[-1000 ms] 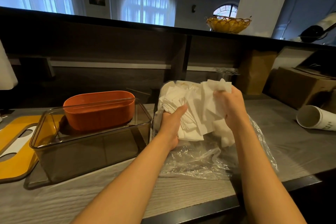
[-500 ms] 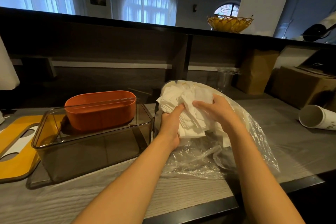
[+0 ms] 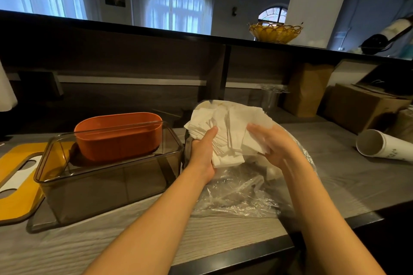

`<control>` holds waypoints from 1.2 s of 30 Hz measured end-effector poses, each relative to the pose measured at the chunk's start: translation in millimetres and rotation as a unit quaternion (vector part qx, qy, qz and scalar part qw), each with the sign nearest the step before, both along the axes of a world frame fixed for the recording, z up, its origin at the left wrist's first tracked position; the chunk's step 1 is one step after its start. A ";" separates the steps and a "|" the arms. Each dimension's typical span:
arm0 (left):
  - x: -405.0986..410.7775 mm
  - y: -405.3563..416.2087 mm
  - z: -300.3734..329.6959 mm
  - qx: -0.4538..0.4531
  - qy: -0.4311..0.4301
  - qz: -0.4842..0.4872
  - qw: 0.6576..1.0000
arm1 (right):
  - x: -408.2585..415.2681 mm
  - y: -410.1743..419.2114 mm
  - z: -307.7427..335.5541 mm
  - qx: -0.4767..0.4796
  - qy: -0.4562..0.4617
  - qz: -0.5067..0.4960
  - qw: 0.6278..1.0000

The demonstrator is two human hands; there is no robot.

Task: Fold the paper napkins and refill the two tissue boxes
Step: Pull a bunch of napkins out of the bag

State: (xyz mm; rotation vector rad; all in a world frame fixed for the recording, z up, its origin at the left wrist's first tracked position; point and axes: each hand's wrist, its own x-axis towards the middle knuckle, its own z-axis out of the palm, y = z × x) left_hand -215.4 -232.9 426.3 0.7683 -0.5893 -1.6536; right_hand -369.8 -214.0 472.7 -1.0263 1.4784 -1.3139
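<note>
1. The napkins [image 3: 225, 134] sat in a loose white stack above a clear bag [image 3: 241, 192], to the right of the boxes.
2. The left hand [image 3: 202, 154] gripped the stack from its left edge, thumb curled up over the sheets. The right hand [image 3: 271, 145] was blurred; its fingers [image 3: 254, 128] looked nearly straight against the stack's right side, and I could not tell whether they pinched a sheet.
3. The sheets looked thin, soft and light, likely to slide apart or crease; I judged a hold across the whole stack's edges safest, not a single corner.
4. Both boxes stood without napkins: an orange box [image 3: 118, 136] partly behind a smoky clear box [image 3: 107, 176], the two close together.
5. A yellow lid [image 3: 13, 187] lay at the far left.
6. The surface [image 3: 134, 241] was grey wood grain with a dark front edge. A paper cup [image 3: 380, 145] lay on its side at the right, near cardboard cartons [image 3: 362, 107].
7. The room was dim; a wicker basket [image 3: 274, 32] sat on the ledge above, curtained windows beyond.
</note>
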 end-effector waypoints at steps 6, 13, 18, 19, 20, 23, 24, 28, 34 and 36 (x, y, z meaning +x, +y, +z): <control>-0.6 1.7 1.7 -0.002 -0.015 0.003 1.000 | 2.6 4.5 1.9 0.034 0.097 -0.042 0.994; -0.3 4.6 4.5 0.001 -0.013 0.016 1.000 | -5.8 -0.4 28.9 -0.083 0.246 -0.081 0.962; 0.4 5.5 7.2 0.004 -0.016 0.010 1.000 | -12.1 -1.7 50.3 -0.154 0.156 -0.033 0.975; 0.2 4.8 7.1 0.004 -0.020 0.012 1.000 | -9.9 -2.8 53.1 -0.154 0.136 0.005 0.979; 0.4 4.9 7.2 0.004 -0.018 0.014 1.000 | -6.0 -5.5 53.8 -0.144 0.130 0.043 0.980; 2.6 8.6 7.7 -0.003 0.021 -0.015 1.000 | 10.1 -20.5 43.1 -0.068 0.203 0.092 0.973; 4.0 10.0 8.0 -0.005 0.040 -0.037 0.998 | 14.5 -24.9 38.7 -0.042 0.228 0.095 0.968; 5.7 12.6 9.7 -0.026 0.024 -0.052 0.998 | 16.8 -33.3 33.4 -0.002 0.246 0.093 0.965; 1.4 9.5 6.2 -0.021 -0.033 0.006 0.999 | 9.0 -30.3 33.8 0.022 0.240 0.077 0.967; 1.7 9.5 6.8 -0.013 -0.026 0.008 1.000 | 2.0 -29.4 37.0 0.030 0.248 0.032 0.968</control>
